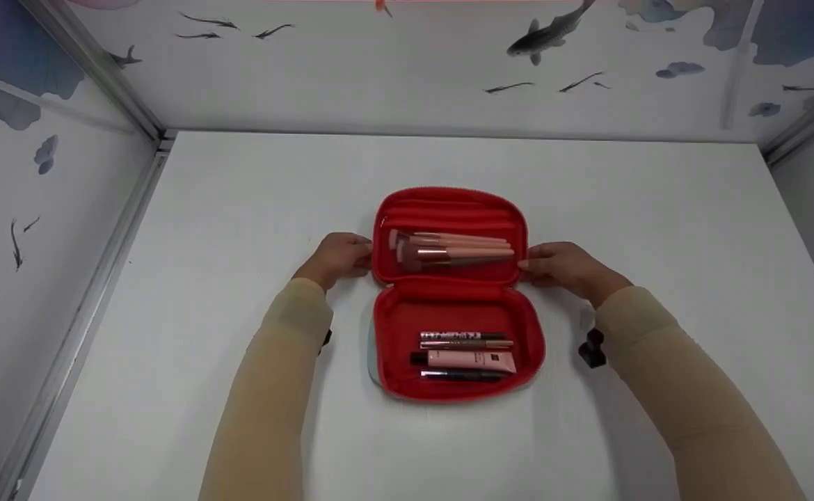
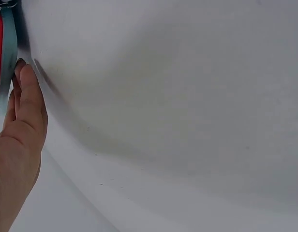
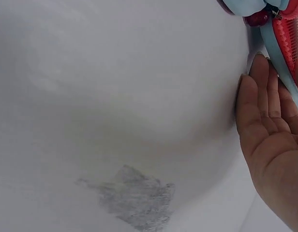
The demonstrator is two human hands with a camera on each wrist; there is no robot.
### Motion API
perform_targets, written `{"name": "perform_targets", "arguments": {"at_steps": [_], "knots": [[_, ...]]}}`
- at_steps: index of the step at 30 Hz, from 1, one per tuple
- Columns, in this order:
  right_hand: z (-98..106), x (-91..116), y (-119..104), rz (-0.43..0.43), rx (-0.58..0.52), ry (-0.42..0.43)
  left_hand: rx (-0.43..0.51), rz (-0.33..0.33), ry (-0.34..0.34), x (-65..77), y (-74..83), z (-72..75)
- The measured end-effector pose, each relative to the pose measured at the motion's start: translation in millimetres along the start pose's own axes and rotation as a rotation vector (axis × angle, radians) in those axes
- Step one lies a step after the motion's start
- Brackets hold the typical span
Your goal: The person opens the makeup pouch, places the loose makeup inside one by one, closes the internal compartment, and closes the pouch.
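Note:
A makeup case [image 1: 396, 330] with a red lining and pale blue outside lies unzipped and spread flat. Several pink-handled makeup brushes [image 1: 459, 252] lie in its far half, under what looks like a see-through pocket. The near half holds a pink squeeze tube [image 1: 473, 359], a patterned slim tube [image 1: 452, 336], a rose-gold stick [image 1: 466, 344] and a dark pen [image 1: 459, 375]. My left hand [image 1: 341, 256] grips the far half's left side, fingers along the blue outside [image 2: 10, 41]. Opposite, my right hand [image 1: 565, 268] pinches the right side, thumb at the rim.
The white table [image 1: 254, 188] runs back to a wall panel [image 1: 379, 76] painted with fish, with another panel [image 1: 59, 202] along the left. A small black device [image 1: 593, 350] sits by my right wrist. A grey smudge [image 3: 137, 198] marks the surface in the right wrist view.

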State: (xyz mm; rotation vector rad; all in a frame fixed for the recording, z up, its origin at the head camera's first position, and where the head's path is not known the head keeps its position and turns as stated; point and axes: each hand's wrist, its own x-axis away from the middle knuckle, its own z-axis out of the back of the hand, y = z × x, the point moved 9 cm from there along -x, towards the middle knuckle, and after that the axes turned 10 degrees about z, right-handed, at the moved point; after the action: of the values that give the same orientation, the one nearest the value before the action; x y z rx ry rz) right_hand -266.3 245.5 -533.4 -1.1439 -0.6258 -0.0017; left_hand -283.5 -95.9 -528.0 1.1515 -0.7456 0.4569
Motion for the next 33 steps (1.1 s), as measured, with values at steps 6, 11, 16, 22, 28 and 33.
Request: {"name": "perform_targets", "arguments": {"at_steps": [6, 11, 16, 22, 28, 33], "knots": [[2, 3, -7, 0.012, 0.015, 0.054, -0.041, 0.001, 0.039, 0.3, 3.1, -1.2], [4, 6, -14, 0.011, 0.014, 0.088, -0.047, -0.046, 0.087, 4.2, 9.5, 2.6], [7, 8, -23, 0.038, -0.003, 0.121, -0.001, -0.122, 0.116, 12.3, 18.3, 5.4], [11, 14, -37, 0.095, 0.028, 0.139, -0.012, -0.213, 0.172, 25.3, 30.3, 10.7], [15, 24, -52, 0.185, 0.101, 0.148, -0.049, -0.323, 0.226, 40.6, 41.8, 15.7], [17, 30, -60, 0.260, 0.152, 0.159, -0.099, -0.367, 0.263, 50.0, 44.9, 18.1]]}}
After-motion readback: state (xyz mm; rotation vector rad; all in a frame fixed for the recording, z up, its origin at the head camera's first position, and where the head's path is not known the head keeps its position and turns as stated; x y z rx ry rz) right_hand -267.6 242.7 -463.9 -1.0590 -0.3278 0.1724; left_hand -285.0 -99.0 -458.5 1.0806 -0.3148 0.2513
